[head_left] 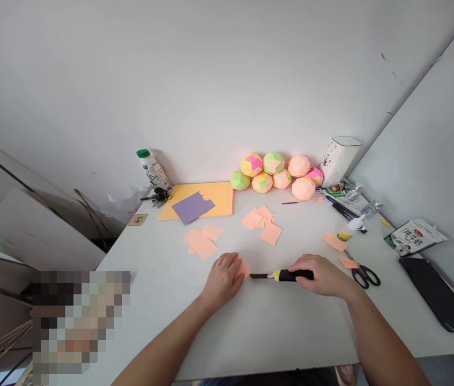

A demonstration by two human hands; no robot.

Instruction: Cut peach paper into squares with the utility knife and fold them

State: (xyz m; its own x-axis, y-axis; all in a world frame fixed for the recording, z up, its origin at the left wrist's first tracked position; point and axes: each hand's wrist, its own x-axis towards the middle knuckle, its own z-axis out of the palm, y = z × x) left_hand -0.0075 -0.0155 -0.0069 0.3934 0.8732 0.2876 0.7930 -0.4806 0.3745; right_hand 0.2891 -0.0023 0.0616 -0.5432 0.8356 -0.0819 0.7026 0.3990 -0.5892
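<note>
My right hand (318, 274) is closed around the black handle of a utility knife (285, 275) with a yellow collar. Its dark blade points left, and the tip meets the corner of a small orange paper piece (244, 267). My left hand (223, 276) holds that piece against the table, fingers together over it and hiding most of it. Beyond my left hand lies a loose pile of orange paper pieces (203, 241). More orange squares (272, 234) are spread farther back in the middle. Right of my right hand, black-handled scissors (365, 275) lie partly under an orange scrap (348, 262).
Several faceted paper balls (262, 183) stand along the wall. At back left are a bottle (153, 169), keys (157, 197) and purple paper (193, 207) on a yellow sheet (222, 198). A glue bottle (350, 229), a milk pouch (414, 236) and a black case (438, 295) lie right.
</note>
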